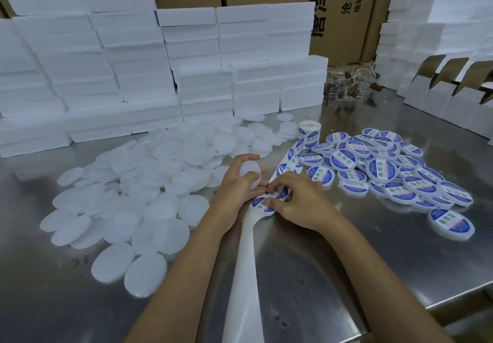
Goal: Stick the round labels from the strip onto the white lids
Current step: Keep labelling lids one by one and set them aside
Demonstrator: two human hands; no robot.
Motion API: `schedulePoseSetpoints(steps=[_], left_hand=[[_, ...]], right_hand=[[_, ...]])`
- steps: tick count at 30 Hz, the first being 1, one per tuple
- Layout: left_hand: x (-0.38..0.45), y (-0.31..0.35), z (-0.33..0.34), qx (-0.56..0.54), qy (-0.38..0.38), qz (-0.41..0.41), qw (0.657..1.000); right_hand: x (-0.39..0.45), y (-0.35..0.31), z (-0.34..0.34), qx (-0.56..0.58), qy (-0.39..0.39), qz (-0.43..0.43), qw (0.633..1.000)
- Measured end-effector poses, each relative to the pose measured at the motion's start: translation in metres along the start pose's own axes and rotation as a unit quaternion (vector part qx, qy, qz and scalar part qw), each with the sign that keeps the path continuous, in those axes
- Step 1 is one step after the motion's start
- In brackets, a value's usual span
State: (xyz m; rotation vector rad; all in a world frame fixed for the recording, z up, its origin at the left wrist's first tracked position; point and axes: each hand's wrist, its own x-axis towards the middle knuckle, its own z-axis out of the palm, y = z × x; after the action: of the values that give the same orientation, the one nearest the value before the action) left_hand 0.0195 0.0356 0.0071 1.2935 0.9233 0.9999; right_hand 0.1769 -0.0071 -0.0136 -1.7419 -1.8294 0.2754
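My left hand [238, 185] grips a plain white lid [249, 172], held tilted above the steel table. My right hand [298, 204] pinches a round blue-and-white label [280, 193] at the edge of the label strip [289, 160], just beside the lid. The strip runs from a roll [309, 133] down to my hands. Its bare white backing [246, 276] trails toward me. Several plain white lids [149, 196] lie heaped to the left. Labelled lids [386, 172] are piled on the right.
White foam boxes [133, 62] are stacked high along the back and left, with cardboard cartons behind them. Folded white cartons [453, 94] stand at the far right. A clear bag with brown pieces [352, 84] lies at the back. The table edge [453, 297] runs at the lower right.
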Motion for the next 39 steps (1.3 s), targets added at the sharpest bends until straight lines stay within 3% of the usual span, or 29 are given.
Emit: schedulePoseSetpoints(steps=[9, 20, 27, 39], left_hand=[[0.001, 0.001, -0.003, -0.013, 0.014, -0.02, 1.0], [0.0, 0.002, -0.003, -0.016, 0.019, -0.018, 1.0], [0.004, 0.004, -0.003, -0.029, 0.058, 0.035, 0.997], [0.001, 0.006, 0.005, -0.018, 0.038, 0.036, 0.998]], right_hand=[[0.0, -0.008, 0.003, -0.041, -0.007, 0.019, 0.999], [0.006, -0.009, 0.0, 0.026, 0.0, 0.095, 0.995], [0.003, -0.01, -0.002, 0.023, 0.044, 0.074, 0.996], [-0.001, -0.014, -0.001, 0.042, 0.075, 0.015, 0.996]])
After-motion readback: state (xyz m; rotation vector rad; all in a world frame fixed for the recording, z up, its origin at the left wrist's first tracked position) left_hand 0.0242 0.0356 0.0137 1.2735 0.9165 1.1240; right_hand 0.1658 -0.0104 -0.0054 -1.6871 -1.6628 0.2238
